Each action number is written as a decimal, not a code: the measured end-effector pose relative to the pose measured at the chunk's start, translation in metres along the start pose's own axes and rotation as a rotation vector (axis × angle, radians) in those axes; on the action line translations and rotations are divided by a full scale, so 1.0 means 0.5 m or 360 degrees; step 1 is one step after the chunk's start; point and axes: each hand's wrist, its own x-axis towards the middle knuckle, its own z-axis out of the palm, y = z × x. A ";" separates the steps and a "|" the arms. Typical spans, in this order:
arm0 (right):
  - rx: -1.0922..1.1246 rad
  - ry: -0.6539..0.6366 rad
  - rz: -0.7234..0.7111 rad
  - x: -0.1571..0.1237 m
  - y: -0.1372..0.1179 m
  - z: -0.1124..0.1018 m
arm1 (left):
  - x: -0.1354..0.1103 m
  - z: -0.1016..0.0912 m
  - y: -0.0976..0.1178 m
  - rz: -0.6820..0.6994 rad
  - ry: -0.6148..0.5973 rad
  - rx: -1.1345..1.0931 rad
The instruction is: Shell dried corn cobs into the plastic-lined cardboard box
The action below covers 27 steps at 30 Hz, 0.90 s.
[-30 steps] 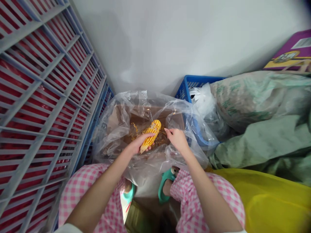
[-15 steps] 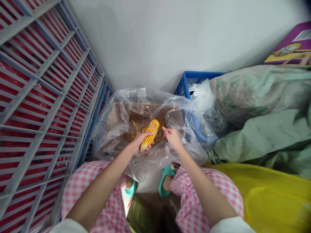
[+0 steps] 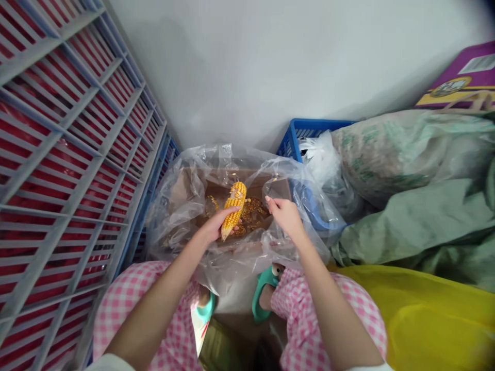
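My left hand (image 3: 215, 225) is wrapped round the lower part of a yellow corn cob (image 3: 232, 210), its thumb lying across the kernels. The cob leans with its tip towards me, and a pale patch bare of kernels shows near its upper end. To the right of the cob and apart from it, my right hand (image 3: 286, 215) has thumb and forefinger pinched together. Whatever those fingertips hold is too small to make out. Loose corn kernels (image 3: 254, 211) lie below both hands in a cardboard box (image 3: 220, 178) lined with a clear plastic bag (image 3: 181, 214).
Stacked plastic crates (image 3: 83, 154) with red contents rise on the left. At the right stand a blue basket (image 3: 292, 141) holding white plastic bags, a pale woven sack (image 3: 402, 149), and a yellow bag (image 3: 433, 314). A white wall (image 3: 247, 67) closes off the back.
My right hand has moved right, away from the cob. My left hand has shifted the cob slightly left and turned it, so more of the bare patch and the kernels below show.
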 end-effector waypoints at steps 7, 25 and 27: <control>-0.0388 0.0031 -0.0074 -0.004 -0.008 -0.006 | -0.008 0.001 0.011 -0.0033 -0.0156 0.0102; -0.0177 0.0182 -0.0086 -0.019 -0.009 0.040 | -0.033 0.017 0.002 -0.0013 -0.0302 0.0094; -0.0024 0.0205 -0.0057 -0.018 -0.005 0.050 | -0.035 0.017 0.005 -0.0034 -0.0308 0.0039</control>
